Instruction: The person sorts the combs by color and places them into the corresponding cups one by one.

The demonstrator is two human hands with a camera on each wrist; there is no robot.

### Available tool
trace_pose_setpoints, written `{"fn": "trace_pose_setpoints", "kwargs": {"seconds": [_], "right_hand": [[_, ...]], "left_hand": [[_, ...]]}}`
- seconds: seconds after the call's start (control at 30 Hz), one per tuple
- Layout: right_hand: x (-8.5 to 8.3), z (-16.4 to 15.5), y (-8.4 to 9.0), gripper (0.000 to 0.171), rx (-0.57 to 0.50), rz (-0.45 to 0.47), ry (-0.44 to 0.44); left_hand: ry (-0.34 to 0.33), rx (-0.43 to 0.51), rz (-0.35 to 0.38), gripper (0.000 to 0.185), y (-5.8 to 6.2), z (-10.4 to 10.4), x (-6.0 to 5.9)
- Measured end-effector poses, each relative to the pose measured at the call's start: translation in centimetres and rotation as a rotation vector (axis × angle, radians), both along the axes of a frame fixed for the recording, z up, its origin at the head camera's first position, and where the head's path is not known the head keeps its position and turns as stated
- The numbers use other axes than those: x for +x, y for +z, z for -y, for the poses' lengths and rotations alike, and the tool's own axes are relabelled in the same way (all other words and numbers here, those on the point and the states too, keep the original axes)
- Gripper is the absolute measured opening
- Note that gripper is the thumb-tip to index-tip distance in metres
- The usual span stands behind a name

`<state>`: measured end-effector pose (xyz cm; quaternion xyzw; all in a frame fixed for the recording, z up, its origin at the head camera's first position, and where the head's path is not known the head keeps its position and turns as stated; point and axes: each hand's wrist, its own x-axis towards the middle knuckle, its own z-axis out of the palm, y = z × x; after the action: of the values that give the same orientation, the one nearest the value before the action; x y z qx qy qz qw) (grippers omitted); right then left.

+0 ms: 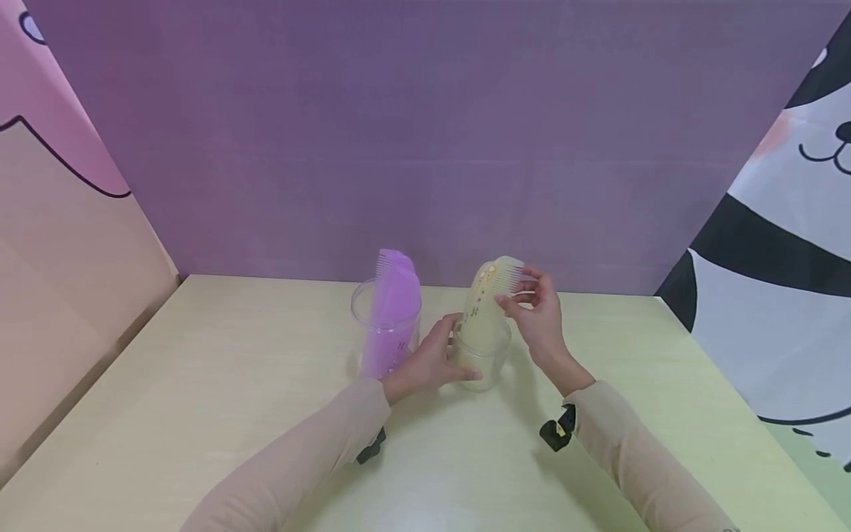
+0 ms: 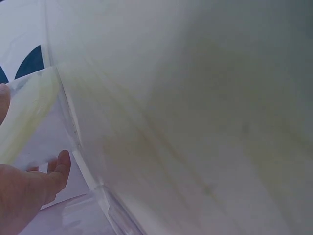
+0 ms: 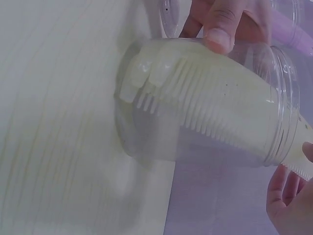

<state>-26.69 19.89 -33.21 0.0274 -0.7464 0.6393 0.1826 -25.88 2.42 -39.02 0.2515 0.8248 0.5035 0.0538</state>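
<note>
Pale yellow combs point(image 1: 480, 307) stand tilted in a clear round jar point(image 1: 490, 366) near the back of the table, their upper ends above the rim. My left hand point(image 1: 431, 360) grips that jar low down, thumb in front and fingers behind. At the combs' top, my right hand point(image 1: 540, 314) pinches the toothed edge of a yellow comb point(image 1: 510, 272) between thumb and fingers. Through the jar wall point(image 3: 161, 147) in the right wrist view, comb teeth and rounded ends show near the bottom. The left wrist view catches the left hand point(image 2: 29, 196) only partly.
Left of the yellow combs stands another clear jar point(image 1: 361, 314), holding purple combs point(image 1: 397, 299) that lean out of it; my left wrist overlaps its lower front. A purple backdrop point(image 1: 425, 148) rises behind the pale wooden table point(image 1: 219, 369). Printed panels flank it.
</note>
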Motion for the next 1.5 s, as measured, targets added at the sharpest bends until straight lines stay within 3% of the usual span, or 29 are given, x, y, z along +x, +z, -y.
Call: {"fn": "trace_pose_setpoints", "kwargs": {"seconds": [0.53, 0.7, 0.97, 1.17, 1.5], "right_hand": [[0.1, -1.0, 0.0, 0.055, 0.091, -0.021, 0.063], [0.2, -1.6, 0.1, 0.055, 0.157, -0.018, 0.092], [0.5, -2.8, 0.5, 0.051, 0.265, 0.007, 0.085], [1.0, -3.8, 1.4, 0.048, 0.345, -0.005, 0.056], [2.0, -5.8, 3.8, 0.046, 0.441, -0.101, 0.041]], "left_hand": [[0.020, -0.076, -0.040, 0.097, 0.2, -0.2, 0.2], [0.029, -0.092, -0.019, 0.101, 0.6, -0.3, 0.6], [0.049, -0.132, -0.047, 0.103, 1.1, -0.3, 1.1], [0.070, -0.151, -0.086, 0.099, 2.4, 0.1, 1.7], [0.031, -0.129, -0.166, 0.089, 5.5, 0.9, 2.8]]}}
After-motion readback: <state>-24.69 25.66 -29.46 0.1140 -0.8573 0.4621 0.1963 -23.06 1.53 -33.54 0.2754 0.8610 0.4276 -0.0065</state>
